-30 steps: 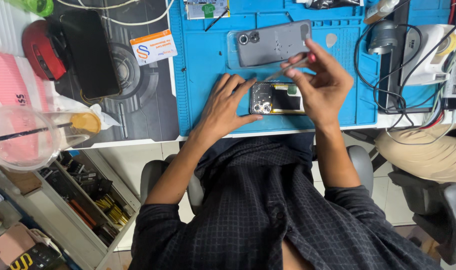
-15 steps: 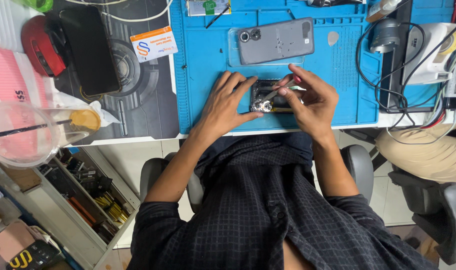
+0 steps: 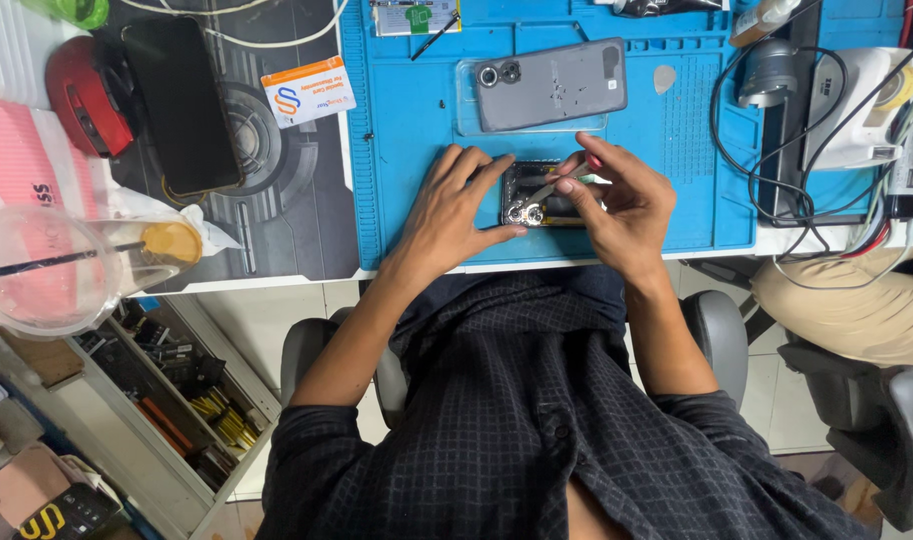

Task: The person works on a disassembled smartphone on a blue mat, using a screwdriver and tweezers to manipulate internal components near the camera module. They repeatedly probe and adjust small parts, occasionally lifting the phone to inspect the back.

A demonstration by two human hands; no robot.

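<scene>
An opened phone point(image 3: 537, 196) with its inner parts showing lies on the blue work mat point(image 3: 407, 130) near the table's front edge. My left hand point(image 3: 455, 205) rests flat on the mat and steadies the phone's left end with its fingers. My right hand point(image 3: 617, 205) pinches thin metal tweezers point(image 3: 549, 191), their tip down on the phone's inside near the camera end. Beyond the hands, a grey phone back cover point(image 3: 552, 84) lies on a clear case.
A black phone point(image 3: 180, 100) and a red mouse-like object point(image 3: 82, 90) lie on the dark mat at left, next to an orange and white card point(image 3: 304, 92). A plastic cup point(image 3: 47, 265) stands at front left. Cables and a white device point(image 3: 857, 95) crowd the right.
My right hand came down from beside the grey back cover to the opened phone, and the tweezers' tip now touches its inside. My left hand has stayed in place.
</scene>
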